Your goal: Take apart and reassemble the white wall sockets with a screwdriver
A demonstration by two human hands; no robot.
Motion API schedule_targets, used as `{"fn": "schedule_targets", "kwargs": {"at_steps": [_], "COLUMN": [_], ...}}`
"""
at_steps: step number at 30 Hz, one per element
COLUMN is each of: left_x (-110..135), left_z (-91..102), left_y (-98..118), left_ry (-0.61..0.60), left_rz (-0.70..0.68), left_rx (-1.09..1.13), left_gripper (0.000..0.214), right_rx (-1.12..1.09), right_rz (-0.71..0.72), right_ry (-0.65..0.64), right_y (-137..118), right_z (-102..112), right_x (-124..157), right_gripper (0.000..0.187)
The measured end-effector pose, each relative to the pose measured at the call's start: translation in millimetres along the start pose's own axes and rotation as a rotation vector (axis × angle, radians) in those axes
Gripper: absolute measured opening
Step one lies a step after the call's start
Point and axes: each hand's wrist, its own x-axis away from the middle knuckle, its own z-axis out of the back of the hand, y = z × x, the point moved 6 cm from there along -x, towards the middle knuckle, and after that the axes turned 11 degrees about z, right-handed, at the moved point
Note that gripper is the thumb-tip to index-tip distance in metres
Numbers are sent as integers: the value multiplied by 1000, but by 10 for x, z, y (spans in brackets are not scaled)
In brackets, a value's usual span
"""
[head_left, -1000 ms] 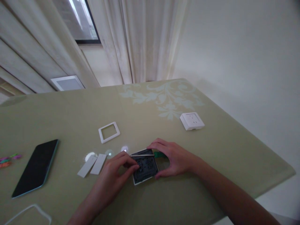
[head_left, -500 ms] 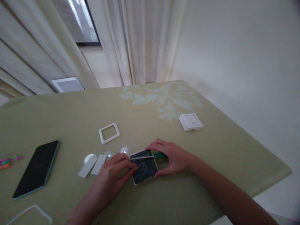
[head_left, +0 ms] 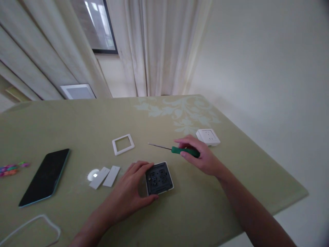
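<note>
My left hand [head_left: 132,187] grips a square switch module [head_left: 159,178] by its left side, thumb at the near edge and fingers at the far edge. The module lies on the table, its dark inside facing up and a thin white rim around it. In my right hand [head_left: 202,156] is a screwdriver [head_left: 180,150] with a green handle and a thin metal shaft. It is held above the table, beyond and to the right of the module, its tip pointing left and touching nothing.
A white frame [head_left: 114,147] lies beyond my left hand. Left of that hand are two white strips [head_left: 111,176] and a round white disc [head_left: 93,175]. A tablet [head_left: 45,178], a white cable [head_left: 42,216] and colourful small pieces [head_left: 11,170] are farther left. A white wall socket [head_left: 208,136] stands behind my right hand.
The screwdriver has lifted off the module and moved up and right with my right hand. My left hand has shifted from the module's inside to its edges.
</note>
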Motion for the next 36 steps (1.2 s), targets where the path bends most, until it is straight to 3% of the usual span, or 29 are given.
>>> {"fn": "schedule_targets", "kwargs": {"at_steps": [4, 9, 14, 17, 28, 36], "left_x": [-44, -99, -91, -74, -56, -41], "left_z": [-5, -20, -42, -53, -36, -59], "left_y": [-48, -77, -85, -129, -112, -185], "left_ry": [30, 31, 20, 58, 45, 93], "left_rz": [17, 34, 27, 52, 64, 77], "left_rx": [25, 135, 194, 153, 110, 66], "left_gripper": [71, 70, 70, 70, 60, 55], "right_rx": [-67, 29, 75, 39, -13, -100], "right_rz": [103, 292, 348, 330, 347, 500], "right_ry": [299, 494, 172, 74, 31, -97], "right_y": [-364, -842, -802, -674, -562, -772], "right_z": [250, 226, -275, -462, -608, -655], "right_x": [-363, -801, -980, -975, -996, -941], "right_gripper": [50, 31, 23, 21, 21, 21]}}
